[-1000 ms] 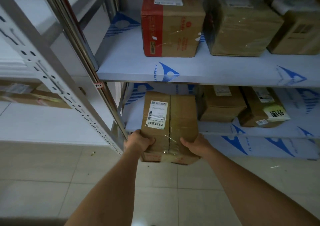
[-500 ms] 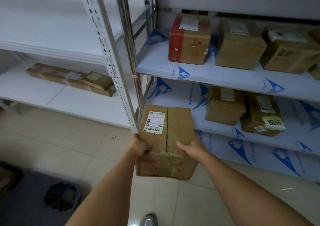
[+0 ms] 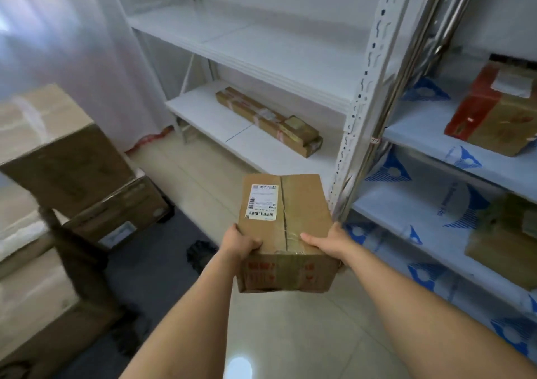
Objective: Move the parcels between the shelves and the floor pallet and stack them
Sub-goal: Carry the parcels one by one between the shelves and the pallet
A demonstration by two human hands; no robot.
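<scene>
Two hands on one parcel [image 3: 286,227]: left hand [image 3: 239,240] wraps the near left corner, right hand [image 3: 325,242] clamps the near right edge, thumb on the taped top. Parcel is clear of the shelves, carried in the air over the floor. Since a second ago it has left the lower blue shelf [image 3: 406,204], now right of the right hand, and the view has swung left. Stacked boxes [image 3: 66,158] on the dark floor pallet [image 3: 139,262] now show left of the left hand. Judgement: pick done, carry under way; set-down on that stack likely next.
</scene>
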